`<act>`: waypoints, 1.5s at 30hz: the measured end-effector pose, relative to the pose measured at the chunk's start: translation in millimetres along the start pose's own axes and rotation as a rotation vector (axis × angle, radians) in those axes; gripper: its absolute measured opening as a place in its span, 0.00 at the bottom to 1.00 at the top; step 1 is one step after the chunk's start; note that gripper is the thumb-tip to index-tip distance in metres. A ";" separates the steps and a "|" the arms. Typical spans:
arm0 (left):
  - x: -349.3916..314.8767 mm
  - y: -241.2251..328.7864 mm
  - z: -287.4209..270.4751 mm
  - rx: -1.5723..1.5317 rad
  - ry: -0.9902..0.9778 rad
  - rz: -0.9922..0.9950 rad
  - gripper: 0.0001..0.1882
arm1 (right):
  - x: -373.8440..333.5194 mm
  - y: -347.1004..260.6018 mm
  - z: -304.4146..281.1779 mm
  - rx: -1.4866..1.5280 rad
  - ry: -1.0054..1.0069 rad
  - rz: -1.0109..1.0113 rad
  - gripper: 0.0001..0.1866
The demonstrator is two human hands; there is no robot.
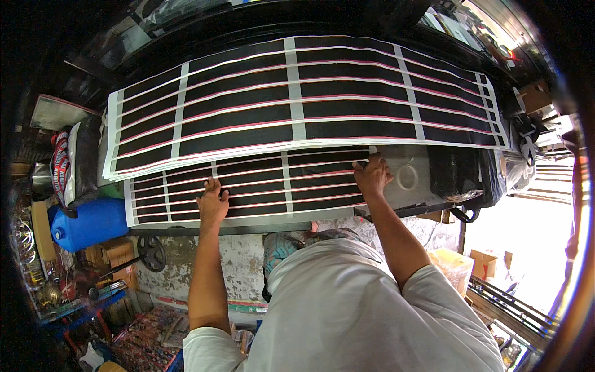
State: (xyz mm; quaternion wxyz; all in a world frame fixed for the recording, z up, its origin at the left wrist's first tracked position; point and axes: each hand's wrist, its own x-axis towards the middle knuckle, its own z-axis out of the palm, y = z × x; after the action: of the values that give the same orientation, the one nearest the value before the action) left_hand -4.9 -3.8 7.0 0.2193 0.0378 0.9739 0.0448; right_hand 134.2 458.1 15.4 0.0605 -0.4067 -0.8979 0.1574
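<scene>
Two long pieces of black sheet with white-and-red lines and pale cross bands lie on a dark workbench. The upper stack (pixel 248 99) has several white layers showing along its front edge and overlaps the back of the lower sheet (pixel 254 180). My left hand (pixel 212 201) rests on the lower sheet's front half, its fingertips on the surface and its thumb apart. At that sheet's right end, my right hand (pixel 373 175) is closed with thumb and fingers at the edge. What lies under its fingers is partly hidden.
A blue plastic container (pixel 90 223) stands left of the bench, below a bag with a red strap (pixel 60 167). A dark handwheel (pixel 152 253) sits beneath the bench edge. Black plastic-wrapped material (pixel 462 173) lies at the right end. Cardboard boxes (pixel 486 263) stand by the bright opening.
</scene>
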 end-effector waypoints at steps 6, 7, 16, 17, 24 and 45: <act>6.1 -6.6 11.3 0.005 0.035 0.039 0.33 | 10.0 9.0 17.7 0.131 -0.117 0.027 0.17; 6.9 -12.7 14.4 -0.004 0.045 0.048 0.32 | 7.4 8.0 17.7 0.108 -0.069 0.000 0.15; -1.8 2.2 -3.6 0.030 -0.014 0.015 0.33 | 11.9 11.0 -9.2 0.137 -0.197 -0.050 0.13; -2.7 1.4 -4.6 0.033 -0.026 0.002 0.33 | 10.0 11.1 -8.7 0.138 -0.162 -0.075 0.13; -5.9 2.4 -7.9 0.051 -0.047 -0.010 0.34 | 9.6 13.8 3.3 0.036 -0.058 -0.195 0.16; -19.7 13.0 9.1 0.060 0.263 0.066 0.31 | 12.2 37.2 18.5 0.009 0.201 -0.355 0.16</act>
State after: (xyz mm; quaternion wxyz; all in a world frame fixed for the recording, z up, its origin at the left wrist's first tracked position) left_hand 17.5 7.9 8.6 0.0871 0.0704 0.9933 0.0273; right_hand 148.2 485.9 -14.7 0.1783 -0.2554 -0.9442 0.1069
